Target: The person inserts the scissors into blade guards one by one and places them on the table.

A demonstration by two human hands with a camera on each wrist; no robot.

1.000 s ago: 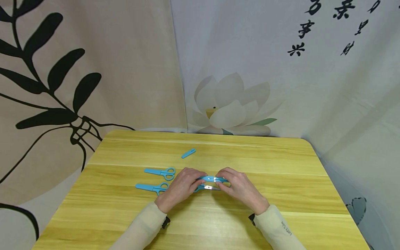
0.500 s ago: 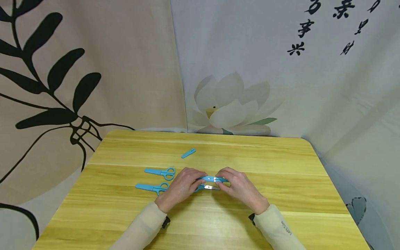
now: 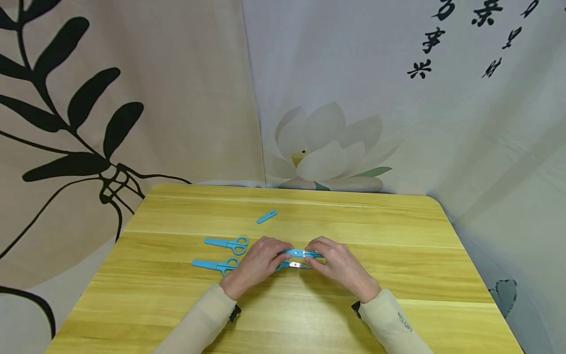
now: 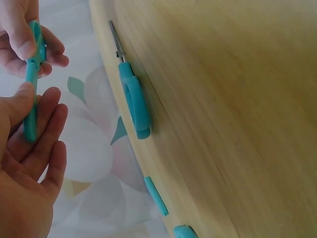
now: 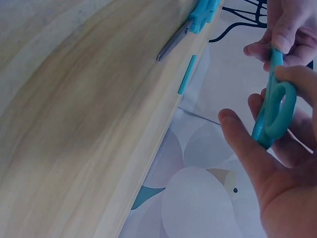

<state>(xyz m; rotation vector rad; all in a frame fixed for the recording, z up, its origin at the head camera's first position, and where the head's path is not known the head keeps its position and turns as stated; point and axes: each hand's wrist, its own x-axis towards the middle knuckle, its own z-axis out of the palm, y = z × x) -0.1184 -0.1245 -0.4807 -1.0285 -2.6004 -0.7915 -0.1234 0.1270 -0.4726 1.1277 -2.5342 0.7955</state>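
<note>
Both hands share one pair of small blue scissors (image 5: pixel 281 110), held level above the table in the head view. My left hand (image 3: pixel 262 259) pinches the blue blade cover (image 4: pixel 30 116) between thumb and fingers. My right hand (image 3: pixel 338 265) grips the handle end, its thumb beside the finger loops. The cover hides the blades; a thin pale strip shows near the joint in the head view. Close below lies a second pair of scissors (image 3: pixel 294 265) with bare metal blades pointing right, its handle partly behind my left hand.
Two more covered blue scissors, an upper pair (image 3: pixel 226 244) and a lower pair (image 3: pixel 214 265), lie left of my left hand. A loose blue blade cover (image 3: pixel 267 217) rests farther back on the wooden table (image 3: pixel 376 221). Printed curtains hang behind it.
</note>
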